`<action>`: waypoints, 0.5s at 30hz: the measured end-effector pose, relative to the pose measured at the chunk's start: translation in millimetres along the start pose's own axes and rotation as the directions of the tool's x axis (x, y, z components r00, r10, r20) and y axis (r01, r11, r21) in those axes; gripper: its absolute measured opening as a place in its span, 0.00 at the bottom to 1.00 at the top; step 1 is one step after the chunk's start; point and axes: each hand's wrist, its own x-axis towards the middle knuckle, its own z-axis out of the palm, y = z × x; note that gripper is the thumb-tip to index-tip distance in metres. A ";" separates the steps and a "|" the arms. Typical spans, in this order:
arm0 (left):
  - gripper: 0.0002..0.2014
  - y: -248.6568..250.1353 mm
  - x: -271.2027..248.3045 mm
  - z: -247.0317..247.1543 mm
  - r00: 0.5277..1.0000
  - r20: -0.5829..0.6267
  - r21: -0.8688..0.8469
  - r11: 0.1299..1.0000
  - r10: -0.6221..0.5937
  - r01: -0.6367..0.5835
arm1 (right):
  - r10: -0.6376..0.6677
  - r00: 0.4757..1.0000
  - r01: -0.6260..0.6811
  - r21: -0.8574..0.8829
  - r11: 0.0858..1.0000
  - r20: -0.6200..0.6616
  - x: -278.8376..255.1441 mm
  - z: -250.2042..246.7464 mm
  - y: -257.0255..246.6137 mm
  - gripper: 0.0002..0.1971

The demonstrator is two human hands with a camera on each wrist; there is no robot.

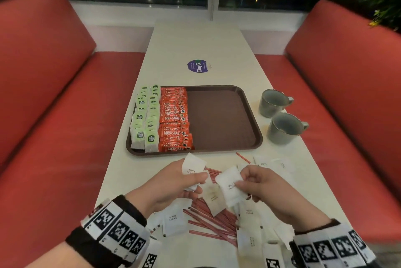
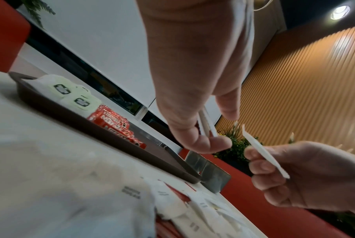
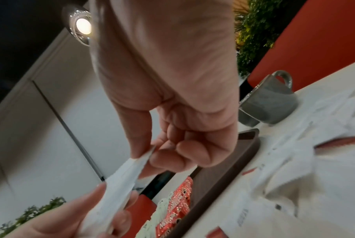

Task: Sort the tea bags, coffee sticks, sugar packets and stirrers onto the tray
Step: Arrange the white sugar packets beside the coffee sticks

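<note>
- At the table's near edge, loose white paper sugar packets lie heaped over thin red stirrers, hiding most of them; the nearest packets are blurred and cut off behind the wrists.
- Just above the heap, the left hand pinches one white sugar packet; the wrist view suggests a second behind it, unclear.
- The right hand pinches another.
- Beyond, the brown plastic tray holds green-labelled tea bags and red coffee sticks.
- Two grey mugs stand right of it.
</note>
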 end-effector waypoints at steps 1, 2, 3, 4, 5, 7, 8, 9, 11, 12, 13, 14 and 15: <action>0.12 3.3 0.3 6.4 1.000 0.006 0.004 1.000 0.014 -0.014 | -0.025 0.999 0.025 0.008 1.000 0.024 -0.2 -3.2 -3.2 0.07; 0.13 6.5 0.7 12.8 0.999 0.015 0.009 0.999 0.031 -0.031 | -0.047 0.998 0.047 0.009 0.999 0.038 0.2 -6.3 -5.8 0.07; 0.12 9.4 1.3 18.8 0.998 0.021 0.010 0.999 0.053 -0.053 | -0.066 0.997 0.065 0.002 0.998 0.043 1.0 -9.0 -8.1 0.07; 0.12 12.4 1.3 24.2 0.997 0.018 0.005 0.997 0.080 -0.080 | -0.081 0.996 0.081 -0.005 0.997 0.040 2.1 -11.3 -9.7 0.07; 0.10 15.4 0.8 28.6 0.994 0.004 -0.004 0.994 0.109 -0.109 | -0.095 0.995 0.096 -0.006 0.995 0.033 3.6 -13.3 -11.0 0.06; 0.09 21.6 -0.3 35.1 0.986 -0.030 -0.007 0.987 0.162 -0.163 | -0.112 0.994 0.112 0.023 0.993 0.012 7.6 -17.0 -13.0 0.06; 0.09 23.9 -0.4 36.9 0.981 -0.047 0.016 0.983 0.186 -0.185 | -0.117 0.993 0.116 0.044 0.992 0.006 9.8 -18.5 -13.4 0.06; 0.10 25.7 -0.2 38.1 0.976 -0.068 0.053 0.978 0.207 -0.204 | -0.118 0.993 0.117 0.064 0.991 0.005 12.0 -19.4 -14.0 0.06; 0.11 27.9 0.5 39.2 0.964 -0.116 0.089 0.969 0.239 -0.230 | -0.117 0.993 0.114 0.119 0.986 0.015 16.2 -19.8 -16.0 0.06; 0.11 28.3 1.8 38.9 0.959 -0.146 0.069 0.970 0.241 -0.234 | -0.116 0.993 0.110 0.158 0.981 0.025 18.3 -19.5 -17.1 0.06; 0.09 28.6 3.1 38.1 0.956 -0.178 0.029 0.972 0.234 -0.233 | -0.113 0.993 0.103 0.198 0.975 0.040 20.3 -19.1 -18.5 0.06; 0.08 29.4 4.2 37.3 0.953 -0.205 -0.020 0.973 0.223 -0.232 | -0.111 0.992 0.095 0.229 0.969 0.056 22.6 -18.8 -19.7 0.07; 0.07 30.2 4.8 36.6 0.952 -0.221 -0.065 0.971 0.213 -0.232 | -0.112 0.991 0.092 0.245 0.965 0.070 24.3 -18.8 -21.5 0.08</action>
